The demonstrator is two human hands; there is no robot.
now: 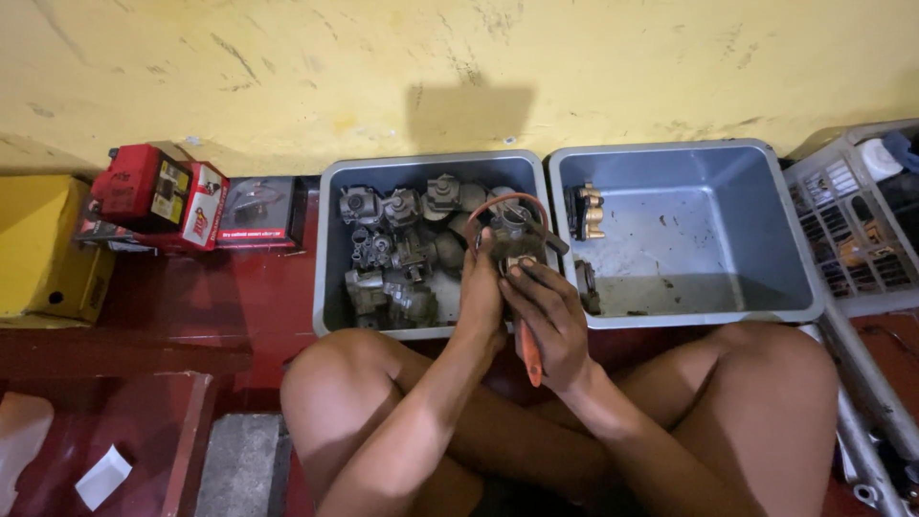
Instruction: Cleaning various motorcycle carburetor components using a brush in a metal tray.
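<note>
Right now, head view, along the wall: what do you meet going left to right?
Yellow box → red boxes → dark packet → grey bin of metal parts → grey bin with a brass part → slatted crate.

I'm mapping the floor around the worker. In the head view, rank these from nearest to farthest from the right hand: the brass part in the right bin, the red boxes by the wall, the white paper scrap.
1. Brass part: in the right bin, just beyond the right hand.
2. Red boxes: far left, by the wall.
3. White paper scrap: bottom left, on the floor.
</note>
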